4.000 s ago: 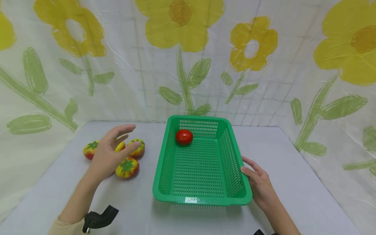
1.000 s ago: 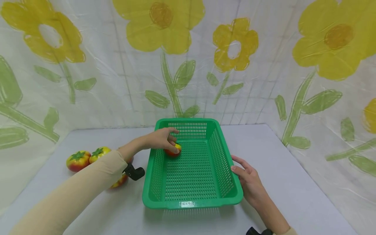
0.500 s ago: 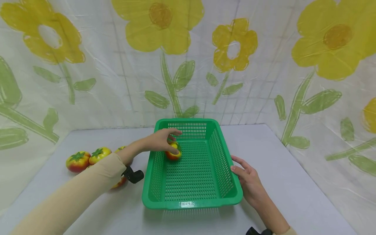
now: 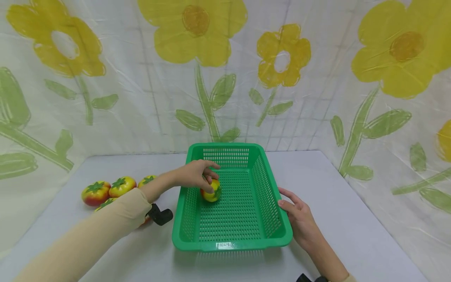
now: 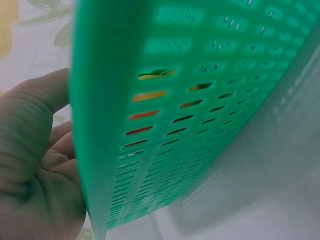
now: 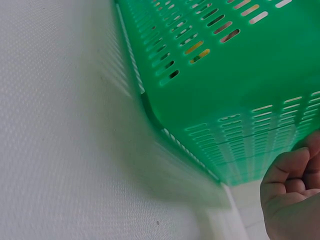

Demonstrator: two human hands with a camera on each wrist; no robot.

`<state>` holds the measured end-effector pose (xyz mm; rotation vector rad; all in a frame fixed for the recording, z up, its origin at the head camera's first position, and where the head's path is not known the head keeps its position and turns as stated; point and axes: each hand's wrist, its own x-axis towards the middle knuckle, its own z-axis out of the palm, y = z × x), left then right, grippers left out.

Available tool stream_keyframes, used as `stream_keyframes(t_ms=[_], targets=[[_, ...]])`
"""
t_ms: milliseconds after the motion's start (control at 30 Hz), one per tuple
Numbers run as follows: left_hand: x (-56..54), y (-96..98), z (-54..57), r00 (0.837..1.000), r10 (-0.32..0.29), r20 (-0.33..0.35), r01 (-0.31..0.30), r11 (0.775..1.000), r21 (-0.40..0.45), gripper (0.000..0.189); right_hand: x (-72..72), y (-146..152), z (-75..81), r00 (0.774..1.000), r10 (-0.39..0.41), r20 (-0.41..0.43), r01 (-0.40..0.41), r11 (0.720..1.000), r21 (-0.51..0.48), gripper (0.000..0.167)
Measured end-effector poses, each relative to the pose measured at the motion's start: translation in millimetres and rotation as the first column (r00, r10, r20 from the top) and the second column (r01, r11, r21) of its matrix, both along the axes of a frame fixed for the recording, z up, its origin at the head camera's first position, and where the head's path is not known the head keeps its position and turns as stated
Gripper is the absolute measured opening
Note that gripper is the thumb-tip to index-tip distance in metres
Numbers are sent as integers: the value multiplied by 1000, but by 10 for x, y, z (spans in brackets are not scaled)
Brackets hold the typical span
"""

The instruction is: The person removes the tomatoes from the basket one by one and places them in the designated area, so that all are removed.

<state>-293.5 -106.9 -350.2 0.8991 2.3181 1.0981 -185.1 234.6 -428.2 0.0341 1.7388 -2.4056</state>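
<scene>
A yellow and red tomato with a green leafy top sits low in the left part of the green plastic basket. My left hand reaches over the basket's left rim and pinches this tomato, thumb in front and fingers behind. In the left wrist view, bits of red and yellow show through the slots of the basket wall, beside the left hand. My right hand grips the basket's right rim. The right wrist view has the right hand curled against the basket's slotted side.
Several more tomatoes lie on the white table to the left of the basket, some partly covered by the left sleeve. A white sheet with painted yellow flowers hangs behind the table.
My left hand moved from above the tomatoes on the table into the basket, bringing a tomato. Over the last half second hand and tomato shifted slightly nearer. The right hand keeps its hold.
</scene>
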Motion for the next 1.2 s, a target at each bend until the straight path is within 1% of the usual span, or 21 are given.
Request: stream_keyframes(t_ms=[100,333,600,733,967,1200], targets=[[2,5,-8,1000,-15,-12,15,1000,-12,73,-1,2,-1,1000,3,-1,-3,1000,0,56],[5,10,-22,998,-43,-44,41,998,-52,75,-1,-6,1,1000,1,11,-1,1000,-5,56],[-3,-8,-44,989,-57,-138,46,996,-79,72,-2,0,0,1000,8,3,-8,1000,-9,56],[-12,-3,-54,986,-70,-148,60,995,-74,71,-2,9,-10,1000,14,-11,-14,1000,-13,56],[-22,11,-67,985,-82,-150,67,993,-98,71,8,14,-12,1000,14,-10,-14,1000,-12,56],[-28,21,-89,970,-99,-220,71,989,-132,65,10,12,-27,998,41,-38,-42,999,-24,56]])
